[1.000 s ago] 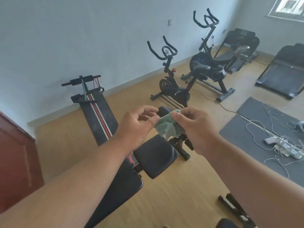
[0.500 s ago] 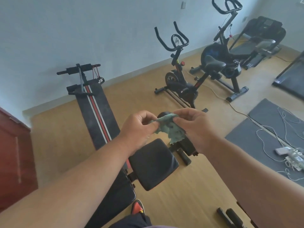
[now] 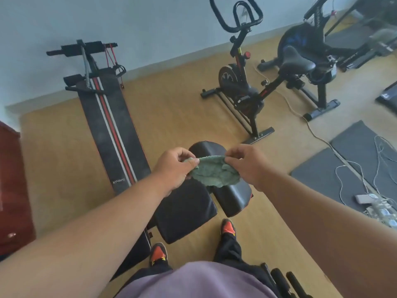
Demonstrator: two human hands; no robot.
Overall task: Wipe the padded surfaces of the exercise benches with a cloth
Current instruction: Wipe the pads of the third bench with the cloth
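Observation:
A green cloth point(image 3: 214, 171) is stretched between both hands in the air above a black padded bench. My left hand point(image 3: 174, 166) pinches its left edge and my right hand point(image 3: 249, 163) pinches its right edge. Below the cloth lie the bench's black seat pad point(image 3: 184, 211) and a black roller pad point(image 3: 232, 198). A second bench, a long dark sit-up board point(image 3: 113, 127) with red and white stripes, lies on the floor to the left, reaching toward the wall.
Two black exercise bikes point(image 3: 247, 82) point(image 3: 305, 61) stand at the back right. Grey mats point(image 3: 335, 168) with white cables lie on the right. A dark red cabinet point(image 3: 12, 190) is at the left edge. My feet in orange shoes point(image 3: 227, 226) stand by the bench.
My view has tilted down, showing my feet and shirt. My hands have pulled apart, spreading the bunched cloth out wide between them.

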